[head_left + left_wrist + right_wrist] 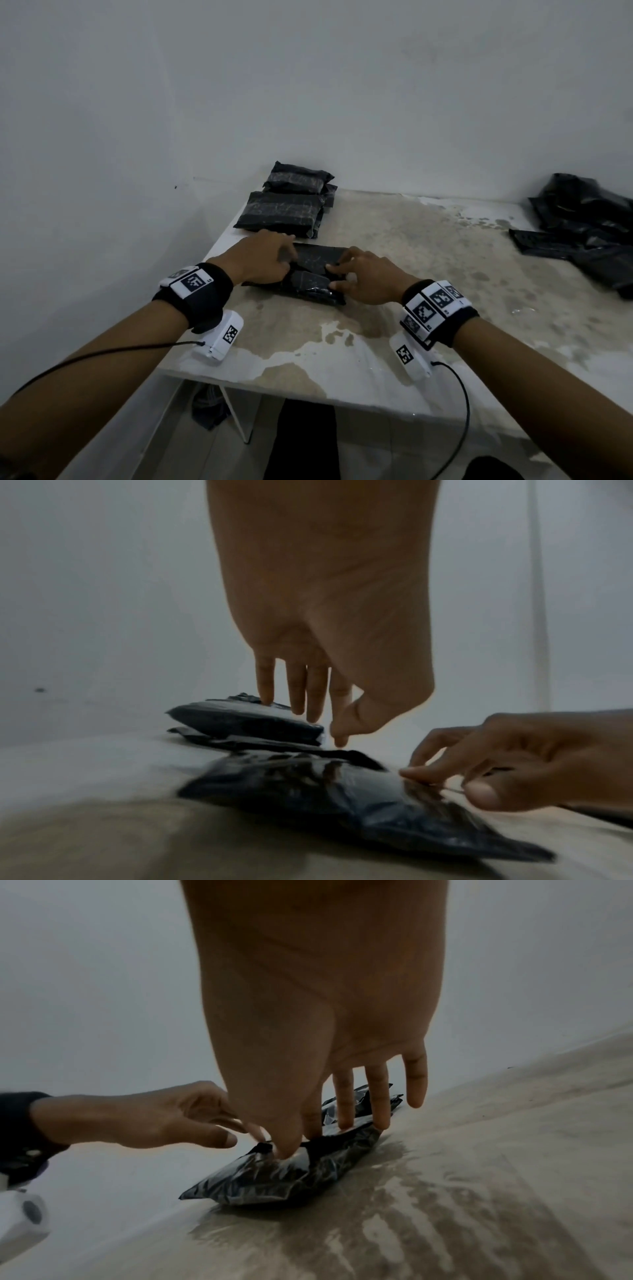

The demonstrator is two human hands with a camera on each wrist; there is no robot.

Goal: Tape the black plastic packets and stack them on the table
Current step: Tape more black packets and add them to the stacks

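Packets, black plastic, catalogued largest to smallest on a stained white table (445,274) set against a grey wall.

Item 1: loose heap of black packets (582,233) at the table's far right edge, crumpled, well apart from the hands; a broad bare stretch of tabletop lies between.

Item 2: stacked packets (287,209), at the far left corner near the wall, their glossy bands probably tape.

Item 3: single packet (308,277), flat near the left edge, just in front of the stack, open surface toward the near edge.

Item 4: left hand (263,257), fingers extended, tips on the packet's left end.

Item 5: right hand (366,277), fingertips and thumb pressing the packet's top fold, nothing clamped; hands close together, not touching.
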